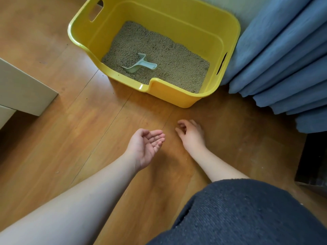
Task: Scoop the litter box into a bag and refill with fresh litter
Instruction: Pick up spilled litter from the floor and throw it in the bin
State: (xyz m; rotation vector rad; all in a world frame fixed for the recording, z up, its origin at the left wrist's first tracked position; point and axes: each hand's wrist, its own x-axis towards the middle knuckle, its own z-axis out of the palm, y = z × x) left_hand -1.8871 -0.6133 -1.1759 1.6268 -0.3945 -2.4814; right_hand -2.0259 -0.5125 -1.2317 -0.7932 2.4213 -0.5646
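Observation:
A yellow litter box [178, 98] stands on the wooden floor, holding grey-brown litter [169, 55]. A pale blue scoop [141, 65] lies in the litter near the front left. My left hand [146, 147] is cupped palm up in front of the box, with a few litter grains on its fingers. Just to its right, my right hand [192, 134] hovers low over the floor, palm down, fingertips pinched together. I cannot tell whether a grain is between them. No bag is in view.
Blue curtain folds [283, 59] hang right of the box. A white cabinet corner [23, 91] stands at left. A dark object [313, 160] sits at the right edge. My knee in dark fabric [247, 214] fills the lower right. Stray grains dot the floor [70, 138].

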